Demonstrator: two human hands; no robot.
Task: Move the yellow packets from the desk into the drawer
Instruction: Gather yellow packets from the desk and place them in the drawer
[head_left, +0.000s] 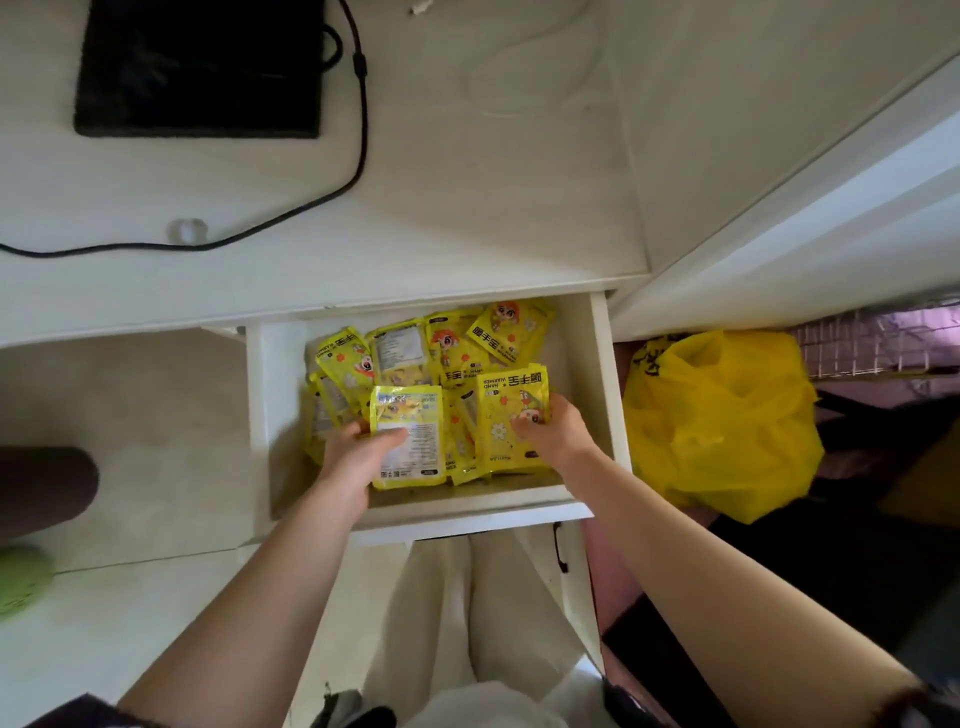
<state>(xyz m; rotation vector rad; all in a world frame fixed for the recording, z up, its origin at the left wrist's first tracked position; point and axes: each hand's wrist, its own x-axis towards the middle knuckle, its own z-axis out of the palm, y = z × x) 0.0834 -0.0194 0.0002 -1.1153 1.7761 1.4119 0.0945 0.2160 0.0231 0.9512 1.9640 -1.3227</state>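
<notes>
Gripping yellow packets (410, 436) reading "HAND WARMER" inside the drawer (605, 395): left hand (358, 457) one, right hand (553, 428) another.

yellow packets (457, 364), white drawer (605, 395), black cable (358, 130)

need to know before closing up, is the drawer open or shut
Open: the drawer is pulled out below the desk, yellow packets exposed inside, left hand and right hand each on one.

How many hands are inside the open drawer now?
2. The left hand holds a yellow packet at the drawer's front left; the right hand holds another packet at the front right.
</notes>
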